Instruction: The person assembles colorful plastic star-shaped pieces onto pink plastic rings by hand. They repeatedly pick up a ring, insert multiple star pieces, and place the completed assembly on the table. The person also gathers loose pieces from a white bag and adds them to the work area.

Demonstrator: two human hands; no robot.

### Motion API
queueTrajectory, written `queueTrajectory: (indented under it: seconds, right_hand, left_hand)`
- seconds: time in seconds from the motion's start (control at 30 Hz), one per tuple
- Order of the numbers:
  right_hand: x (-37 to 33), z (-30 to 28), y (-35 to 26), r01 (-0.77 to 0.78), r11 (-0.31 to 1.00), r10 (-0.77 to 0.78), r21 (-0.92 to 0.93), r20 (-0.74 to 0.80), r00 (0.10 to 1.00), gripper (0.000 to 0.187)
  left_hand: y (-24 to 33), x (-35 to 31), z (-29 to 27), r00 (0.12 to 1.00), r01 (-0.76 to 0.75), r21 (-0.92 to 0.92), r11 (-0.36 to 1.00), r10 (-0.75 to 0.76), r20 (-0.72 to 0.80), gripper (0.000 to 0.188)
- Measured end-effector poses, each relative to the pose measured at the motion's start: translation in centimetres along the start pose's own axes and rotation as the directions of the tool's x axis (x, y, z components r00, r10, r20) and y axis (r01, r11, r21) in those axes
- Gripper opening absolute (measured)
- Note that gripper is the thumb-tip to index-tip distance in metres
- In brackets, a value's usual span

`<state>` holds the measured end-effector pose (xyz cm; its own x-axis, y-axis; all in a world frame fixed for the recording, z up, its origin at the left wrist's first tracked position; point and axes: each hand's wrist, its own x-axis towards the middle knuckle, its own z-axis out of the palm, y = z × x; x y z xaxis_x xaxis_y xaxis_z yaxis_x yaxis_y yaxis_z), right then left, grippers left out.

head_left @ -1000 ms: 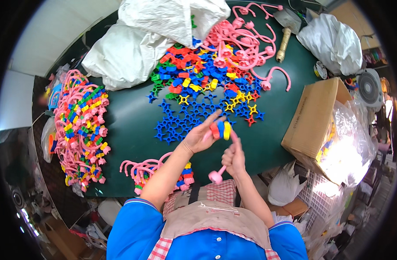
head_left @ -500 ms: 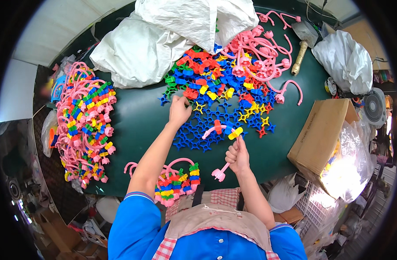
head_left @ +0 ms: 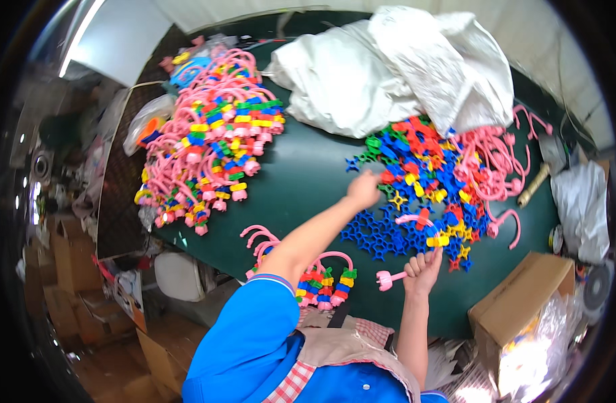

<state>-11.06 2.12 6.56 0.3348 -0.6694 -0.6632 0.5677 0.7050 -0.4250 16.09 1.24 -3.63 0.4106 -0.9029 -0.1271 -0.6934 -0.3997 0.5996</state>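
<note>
My right hand (head_left: 422,271) grips a bendy pink tube (head_left: 410,219) with a pink flower-shaped end sticking out to the left. Red, blue and yellow plastic rings are threaded along it, the yellow ring (head_left: 437,240) just above my fingers. At the left edge of a loose pile of coloured plastic star pieces (head_left: 402,144), my left hand (head_left: 365,189) has its fingers curled down beside green and red ones. Blur and the hand itself hide what it may hold. Blue star pieces (head_left: 378,235) lie flat between my hands. Several threaded pink tubes (head_left: 328,285) rest at the near table edge, partly behind my left arm.
A large heap of threaded pink tubes (head_left: 207,144) covers the table's left side. Bare pink tubes (head_left: 489,164) lie at the pile's right. White sacks (head_left: 361,80) stand at the back. A cardboard box (head_left: 516,289) stands at the right edge of the green table (head_left: 301,181).
The whole view has swung left, so the table's things appear further right and the left heap shows more fully. My left hand stays at the pile's left edge; my right hand still holds the tube.
</note>
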Motion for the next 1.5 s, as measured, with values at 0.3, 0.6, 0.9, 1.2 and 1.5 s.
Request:
queueTrajectory:
  seconds: [0.3,0.6,0.9,1.2,1.5]
  right_hand:
    - [-2.2,-0.6,-0.4,0.117,0.993,-0.117,-0.017,-0.01,0.993,0.052]
    - [-4.5,0.9,3.4,0.11,0.99,-0.099,-0.089,0.121,0.988,0.053]
    - [-7.3,2.4,7.6,0.041,0.908,0.051,-0.417,0.206,0.977,0.051]
    - [-4.0,0.0,14.4,0.729,-0.321,0.114,-0.604,0.74,0.663,0.055]
    - [-2.8,1.2,14.7,0.758,-0.221,0.214,-0.614,0.727,0.652,0.011]
  left_hand:
    - [3.1,-2.0,0.1,0.973,0.082,-0.225,0.971,-0.127,-0.192,0.029]
    - [6.0,-13.6,-3.0,0.885,0.354,-0.843,-0.406,-0.147,0.442,0.019]
    - [3.3,-19.2,-8.2,0.876,0.367,-0.853,-0.371,-0.17,0.451,0.014]
    - [3.9,-27.2,-27.5,0.992,0.027,0.007,1.0,-0.026,-0.125,0.091]
    - [-12.2,-33.1,-28.6,0.934,0.271,-0.362,0.892,-0.153,0.323,0.019]
